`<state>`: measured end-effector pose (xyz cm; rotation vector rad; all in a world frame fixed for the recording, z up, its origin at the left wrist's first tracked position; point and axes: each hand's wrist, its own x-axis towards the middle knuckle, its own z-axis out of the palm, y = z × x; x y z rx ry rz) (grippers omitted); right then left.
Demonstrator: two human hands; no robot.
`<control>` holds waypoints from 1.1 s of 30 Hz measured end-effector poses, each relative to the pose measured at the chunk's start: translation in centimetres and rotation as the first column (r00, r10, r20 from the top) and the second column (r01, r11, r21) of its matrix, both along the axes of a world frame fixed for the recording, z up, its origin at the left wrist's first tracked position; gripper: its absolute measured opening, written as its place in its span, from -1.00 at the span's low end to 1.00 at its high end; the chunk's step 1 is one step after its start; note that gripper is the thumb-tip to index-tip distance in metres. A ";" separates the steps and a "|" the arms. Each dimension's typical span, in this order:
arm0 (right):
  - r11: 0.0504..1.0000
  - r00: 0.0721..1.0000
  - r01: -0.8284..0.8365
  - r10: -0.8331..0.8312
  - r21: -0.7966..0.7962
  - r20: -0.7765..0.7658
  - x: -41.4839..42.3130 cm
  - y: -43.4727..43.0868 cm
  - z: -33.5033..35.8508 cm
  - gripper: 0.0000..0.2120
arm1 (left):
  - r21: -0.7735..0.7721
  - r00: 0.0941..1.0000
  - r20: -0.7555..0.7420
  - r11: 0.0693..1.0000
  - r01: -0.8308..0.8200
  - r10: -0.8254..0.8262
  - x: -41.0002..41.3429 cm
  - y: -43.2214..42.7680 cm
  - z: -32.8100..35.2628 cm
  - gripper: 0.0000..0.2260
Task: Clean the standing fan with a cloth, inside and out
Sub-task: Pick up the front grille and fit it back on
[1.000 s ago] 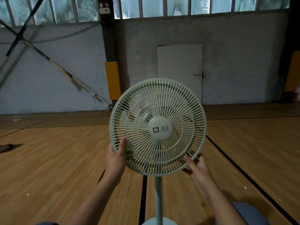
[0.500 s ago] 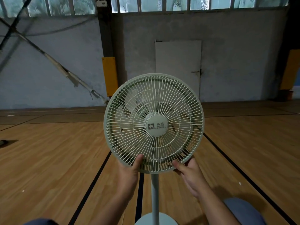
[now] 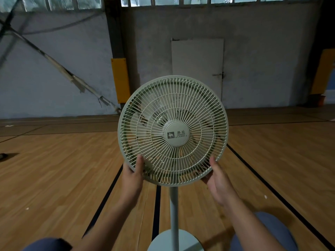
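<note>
— Two hands on the fan [image 3: 173,131], then: where do we have it?

— We have it standing on the wooden floor [image 3: 54,178], its pale green pole [image 3: 173,209] rising from a round base [image 3: 175,240] at the bottom of our view. The round grille faces us, a little tilted, with a grey badge at its centre.

— And our grip?

— Our left hand [image 3: 131,180] holds the lower left rim, thumb [image 3: 140,163] laid over the front wires, the other fingers behind and hidden. Our right hand [image 3: 218,182] holds the lower right rim the same way, thumb on the front edge, fingers curled round the back.

— What of the floor?

— We see warm brown boards with black lines [image 3: 103,201] painted across them, one passing under the base, another running off to the right. A few pale specks lie on the wood.

— And the room?

— We face a grey, stained wall [image 3: 262,51] with a white door [image 3: 197,69] behind the fan, a row of windows [image 3: 181,0] high above, and a dark column [image 3: 116,33] carrying a yellow pad [image 3: 120,80]. A slanting bar [image 3: 59,67] crosses the left wall. More yellow shows at the far right edge.
</note>
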<state>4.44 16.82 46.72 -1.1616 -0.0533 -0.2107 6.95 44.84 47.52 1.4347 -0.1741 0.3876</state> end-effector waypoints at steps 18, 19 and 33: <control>0.792 0.886 0.444 -0.458 -0.418 0.073 4.5 -3.7 11.8 0.20 | 0.253 0.996 0.049 0.964 -0.078 0.068 3.3 4.1 13.2 -0.22; 0.775 0.890 0.439 -0.443 -0.453 0.104 4.3 -3.9 12.2 0.25 | 0.296 0.995 0.068 0.951 -0.085 0.068 3.4 4.2 13.5 -0.24; 0.259 0.813 0.582 -0.172 -0.771 0.557 7.3 0.0 26.0 -0.33 | 0.808 0.962 0.274 0.539 -0.238 0.015 7.0 -0.2 27.2 -0.27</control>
